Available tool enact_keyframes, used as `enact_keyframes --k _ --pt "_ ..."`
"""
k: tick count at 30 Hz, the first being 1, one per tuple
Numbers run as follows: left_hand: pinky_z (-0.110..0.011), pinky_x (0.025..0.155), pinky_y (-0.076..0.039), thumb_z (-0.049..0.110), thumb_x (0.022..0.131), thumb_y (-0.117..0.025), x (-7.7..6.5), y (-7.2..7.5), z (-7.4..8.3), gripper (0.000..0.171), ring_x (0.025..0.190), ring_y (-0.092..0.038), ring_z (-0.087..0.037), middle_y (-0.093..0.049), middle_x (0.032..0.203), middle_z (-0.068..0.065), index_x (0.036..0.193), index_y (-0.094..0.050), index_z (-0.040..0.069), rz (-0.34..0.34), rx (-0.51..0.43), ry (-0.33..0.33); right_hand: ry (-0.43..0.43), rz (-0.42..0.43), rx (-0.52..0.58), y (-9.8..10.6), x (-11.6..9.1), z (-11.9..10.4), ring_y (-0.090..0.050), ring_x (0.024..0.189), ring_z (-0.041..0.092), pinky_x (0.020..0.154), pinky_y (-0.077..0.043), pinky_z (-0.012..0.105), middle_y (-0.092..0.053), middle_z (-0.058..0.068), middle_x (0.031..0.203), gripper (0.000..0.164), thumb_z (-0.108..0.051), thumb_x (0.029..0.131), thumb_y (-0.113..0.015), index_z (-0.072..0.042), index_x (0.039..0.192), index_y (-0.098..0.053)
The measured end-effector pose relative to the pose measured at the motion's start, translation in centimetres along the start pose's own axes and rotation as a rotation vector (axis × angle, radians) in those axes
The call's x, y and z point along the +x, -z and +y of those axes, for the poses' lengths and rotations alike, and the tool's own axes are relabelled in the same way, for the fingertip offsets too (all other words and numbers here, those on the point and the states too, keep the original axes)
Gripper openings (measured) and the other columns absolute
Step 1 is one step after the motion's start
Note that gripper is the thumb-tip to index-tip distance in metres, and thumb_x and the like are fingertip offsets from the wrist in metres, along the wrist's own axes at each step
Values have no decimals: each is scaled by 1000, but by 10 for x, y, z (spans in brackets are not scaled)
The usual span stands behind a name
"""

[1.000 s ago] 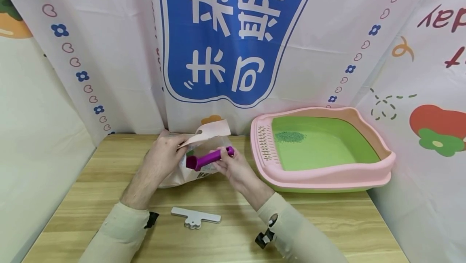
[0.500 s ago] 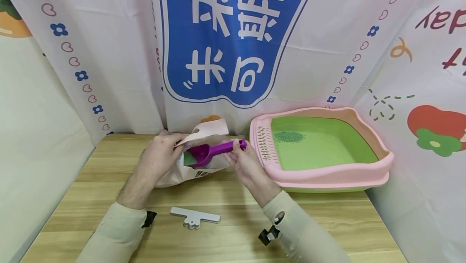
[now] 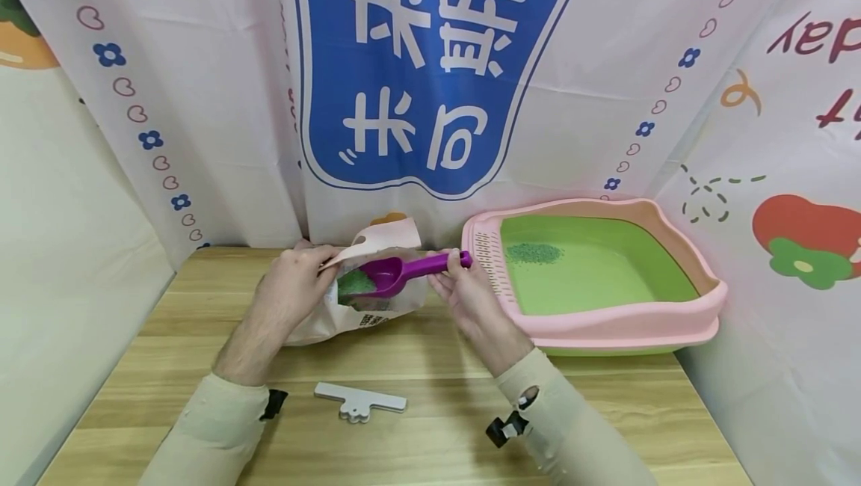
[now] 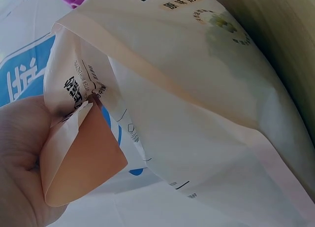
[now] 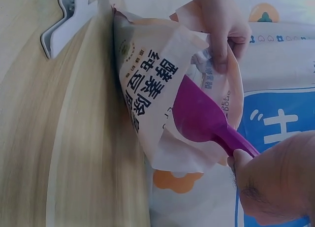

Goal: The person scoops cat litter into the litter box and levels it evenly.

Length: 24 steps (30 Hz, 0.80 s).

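Note:
A pale litter bag [image 3: 323, 327] lies on the table with its mouth spread toward the right, green pellets [image 3: 355, 283] showing inside. My left hand [image 3: 292, 288] pinches the top edge of the bag's mouth and holds it up; the left wrist view shows the folded rim [image 4: 83, 158] in its fingers. My right hand [image 3: 471, 299] grips the handle of a purple scoop [image 3: 390, 277]. The scoop's bowl sits in the bag's opening, beside the pellets. In the right wrist view the scoop's underside [image 5: 199, 116] overlaps the printed bag [image 5: 147, 84].
A pink-rimmed green litter box [image 3: 605, 329] stands to the right, with a small pile of green pellets [image 3: 534, 253] on its floor. A white bag clip [image 3: 361, 401] lies on the wooden table [image 3: 377, 456] in front. A printed curtain [image 3: 222, 97] hangs behind.
My right hand has moved right and slightly up, drawing the scoop's handle along. The scoop's bowl has tipped and now shows its inside. My left hand keeps hold of the bag's edge.

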<state>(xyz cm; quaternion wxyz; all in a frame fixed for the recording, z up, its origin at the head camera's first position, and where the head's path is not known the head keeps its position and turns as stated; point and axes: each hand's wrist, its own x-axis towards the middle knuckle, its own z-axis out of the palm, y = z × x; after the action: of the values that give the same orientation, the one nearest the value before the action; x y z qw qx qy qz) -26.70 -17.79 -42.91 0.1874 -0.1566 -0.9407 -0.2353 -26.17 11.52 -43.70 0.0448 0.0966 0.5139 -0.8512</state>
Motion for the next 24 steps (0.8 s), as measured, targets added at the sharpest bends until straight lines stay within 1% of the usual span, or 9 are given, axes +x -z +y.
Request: enact_keyframes --k 3,5,7,11,14,16,19,22,24 --pt "-63 79 -67 11 112 -79 0 0 -1 19 101 -81 -41 -85 116 -24 128 -87 9 0 4 2 6 11 -16 2 1 -2 -81 137 31 132 -55 52 -67 31 164 31 -20 127 -48 1 148 -58" --pt "-63 79 -66 11 112 -78 0 0 -1 19 100 -81 -41 -85 116 -25 128 -87 8 -2 6 4 5 11 -23 3 1 -4 -81 136 30 131 -56 51 -69 30 162 31 -19 127 -48 1 148 -58" --pt "-63 79 -66 11 112 -78 0 1 0 19 99 -81 -41 -85 116 -25 128 -87 8 -1 5 6 3 4 -26 5 1 -6 -79 141 33 130 -57 49 -68 29 162 32 -19 127 -47 2 150 -56" --pt "-61 79 -66 11 112 -78 0 2 0 17 96 -81 -39 -85 114 -24 126 -87 8 8 -1 1 1 1 -24 7 0 -12 -70 154 42 128 -58 47 -65 32 165 30 -18 127 -47 1 148 -56" --pt "-61 79 -66 10 112 -77 0 2 -1 16 94 -81 -39 -86 112 -23 124 -87 8 16 -3 -7 0 0 -23 8 -1 -16 -66 157 44 127 -58 46 -63 33 167 29 -18 127 -46 1 148 -55" --pt "-62 80 -66 10 112 -77 0 3 -1 15 94 -82 -40 -86 111 -23 123 -88 8 22 -3 -11 -3 -2 -25 9 -2 -19 -68 156 43 126 -59 45 -62 33 168 33 -18 127 -46 2 153 -53" --pt "-63 81 -66 9 111 -77 0 3 -2 15 93 -82 -40 -87 110 -23 121 -87 7 23 -4 -14 -7 -1 -30 12 -3 -23 -75 147 37 123 -61 42 -62 31 168 37 -20 127 -46 2 156 -51" --pt "-63 79 -65 9 111 -77 0 4 -2 15 90 -81 -39 -86 109 -22 122 -87 7 20 -8 -11 -8 2 -22 14 -3 -25 -83 131 28 120 -63 41 -63 31 168 35 -21 127 -47 0 154 -54" --pt "-62 78 -65 9 111 -77 1 5 -2 16 89 -81 -38 -86 109 -22 123 -88 7 18 -12 -6 -4 2 -16 16 -3 -27 -86 121 23 118 -64 40 -63 31 168 32 -20 127 -46 -1 150 -56"
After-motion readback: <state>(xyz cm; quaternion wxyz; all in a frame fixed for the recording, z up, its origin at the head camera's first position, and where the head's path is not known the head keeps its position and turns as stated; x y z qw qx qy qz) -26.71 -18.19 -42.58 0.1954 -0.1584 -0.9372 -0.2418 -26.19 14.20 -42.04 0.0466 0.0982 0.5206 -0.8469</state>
